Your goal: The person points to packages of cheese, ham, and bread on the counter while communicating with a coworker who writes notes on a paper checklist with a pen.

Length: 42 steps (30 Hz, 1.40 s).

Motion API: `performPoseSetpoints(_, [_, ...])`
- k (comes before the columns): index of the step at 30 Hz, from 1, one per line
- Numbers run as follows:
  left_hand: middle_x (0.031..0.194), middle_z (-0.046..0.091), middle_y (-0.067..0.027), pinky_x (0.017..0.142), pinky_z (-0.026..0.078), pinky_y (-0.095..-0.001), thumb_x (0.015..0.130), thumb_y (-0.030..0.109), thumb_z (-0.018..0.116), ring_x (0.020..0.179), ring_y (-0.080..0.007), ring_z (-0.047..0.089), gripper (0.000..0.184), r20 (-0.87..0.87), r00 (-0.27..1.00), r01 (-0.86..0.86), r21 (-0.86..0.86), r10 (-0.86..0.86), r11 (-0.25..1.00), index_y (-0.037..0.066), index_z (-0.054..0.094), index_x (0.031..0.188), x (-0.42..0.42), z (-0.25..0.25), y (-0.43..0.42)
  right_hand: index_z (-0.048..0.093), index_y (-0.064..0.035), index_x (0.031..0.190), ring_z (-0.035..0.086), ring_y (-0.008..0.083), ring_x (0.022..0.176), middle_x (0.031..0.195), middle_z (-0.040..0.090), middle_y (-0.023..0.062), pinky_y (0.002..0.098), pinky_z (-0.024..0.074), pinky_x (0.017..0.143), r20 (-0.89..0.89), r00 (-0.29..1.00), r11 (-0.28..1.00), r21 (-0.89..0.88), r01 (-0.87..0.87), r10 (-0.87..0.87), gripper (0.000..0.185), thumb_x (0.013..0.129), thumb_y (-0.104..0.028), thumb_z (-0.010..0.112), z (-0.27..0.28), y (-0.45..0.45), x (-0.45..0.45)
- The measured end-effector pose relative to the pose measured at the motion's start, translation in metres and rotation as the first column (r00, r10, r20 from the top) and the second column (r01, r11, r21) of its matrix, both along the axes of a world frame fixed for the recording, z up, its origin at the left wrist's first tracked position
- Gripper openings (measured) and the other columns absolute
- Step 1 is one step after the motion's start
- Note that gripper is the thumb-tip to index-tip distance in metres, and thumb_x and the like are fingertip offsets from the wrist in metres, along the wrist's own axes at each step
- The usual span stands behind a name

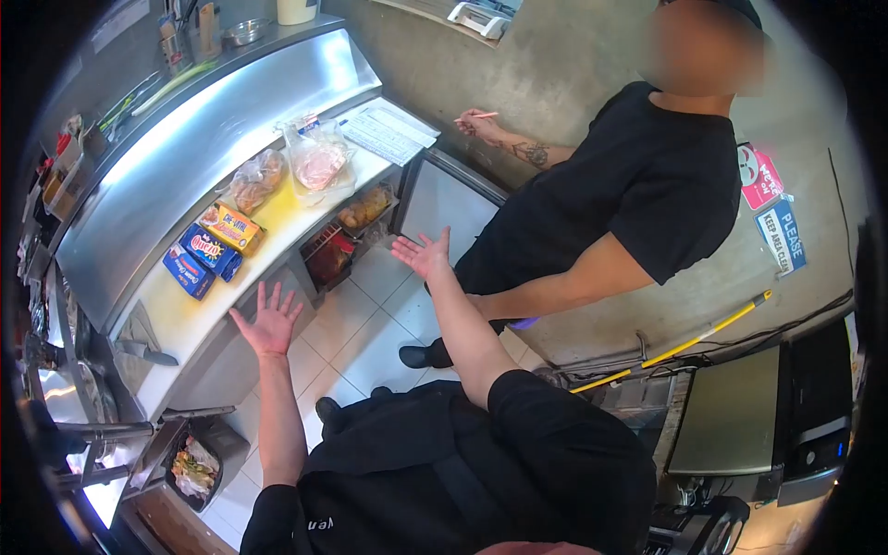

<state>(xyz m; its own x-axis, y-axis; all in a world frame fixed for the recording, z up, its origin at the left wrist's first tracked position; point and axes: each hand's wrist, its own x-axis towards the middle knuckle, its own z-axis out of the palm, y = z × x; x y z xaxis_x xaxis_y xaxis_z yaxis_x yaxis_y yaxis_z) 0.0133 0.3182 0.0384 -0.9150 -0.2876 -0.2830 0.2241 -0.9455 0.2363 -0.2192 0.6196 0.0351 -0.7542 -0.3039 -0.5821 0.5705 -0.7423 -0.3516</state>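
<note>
Three boxes lie close together on the white table [166, 314]: a yellow box [234, 228], a blue box marked Quezo [209, 251] and, nearest the table's front edge, a darker blue box [189, 271]. The left hand [269, 319] is near them, just past that edge, with its palm up and fingers spread. Well apart from it, the right hand [424, 256] is also palm up over the tiled floor [356, 324], its thumb away from the other fingers. Farther along the table are a bag of brown food [256, 181], a clear bag with pink meat [321, 169] and some papers [381, 135]. A knife [146, 352] lies at the opposite end, above a bin [191, 472] of scraps. Another person [638, 185], dressed in black, stands by the wall [555, 55] with a pen [476, 117] in one hand.
</note>
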Motion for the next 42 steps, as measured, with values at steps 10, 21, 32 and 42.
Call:
performPoseSetpoints(10, [0.156,0.019,-0.0172,0.109,0.023,-0.0625,0.081,0.079,0.039,0.139,-0.047,0.024,0.095,-0.151,0.983,0.122,0.098,-0.106,0.988,0.015,0.023,0.151,-0.023,0.026,0.043,0.011,-0.0108,0.151,0.048,0.0502,0.119,0.131,0.044,0.0324,0.063,0.0412,0.096,-0.054,0.997,0.998,-0.036,-0.057,0.055,0.096,0.086,-0.078,0.03,-0.003,0.006,0.003])
performPoseSetpoints(21, [0.154,0.027,-0.0149,0.11,0.022,-0.0608,0.084,0.077,0.036,0.141,-0.0343,0.026,0.089,-0.221,0.975,0.046,0.051,-0.033,0.998,0.016,0.029,0.149,-0.016,0.025,0.028,-0.008,-0.0159,0.152,0.061,0.0446,0.102,0.125,0.05,0.031,0.046,0.0545,0.077,-0.178,0.979,0.991,-0.109,0.082,-0.1,0.107,0.08,-0.084,0.034,0.008,0.021,0.003])
performPoseSetpoints(32, [0.155,0.022,-0.0176,0.111,0.021,-0.0629,0.084,0.073,0.044,0.141,-0.043,0.021,0.088,-0.102,0.995,-0.005,0.099,0.015,0.995,0.016,0.03,0.149,-0.01,0.047,0.039,0.0,-0.0077,0.15,0.059,0.0401,0.105,0.122,0.05,0.0253,0.0437,0.0546,0.079,-0.088,0.987,0.99,0.015,0.14,-0.138,0.109,0.081,-0.069,0.057,0.012,0.007,0.0])
performPoseSetpoints(42, [0.151,0.034,-0.0138,0.109,0.028,-0.0587,0.087,0.069,0.042,0.139,-0.0336,0.03,0.083,-0.265,0.964,0.013,0.027,-0.006,1.0,0.01,0.037,0.145,-0.008,0.033,0.028,0.024,-0.0078,0.146,0.055,0.0407,0.116,0.126,0.054,0.0189,0.0544,0.0358,0.101,-0.181,0.983,1.0,0.011,-0.016,0.018,0.086,0.086,-0.062,0.053,0.0,0.022,-0.003])
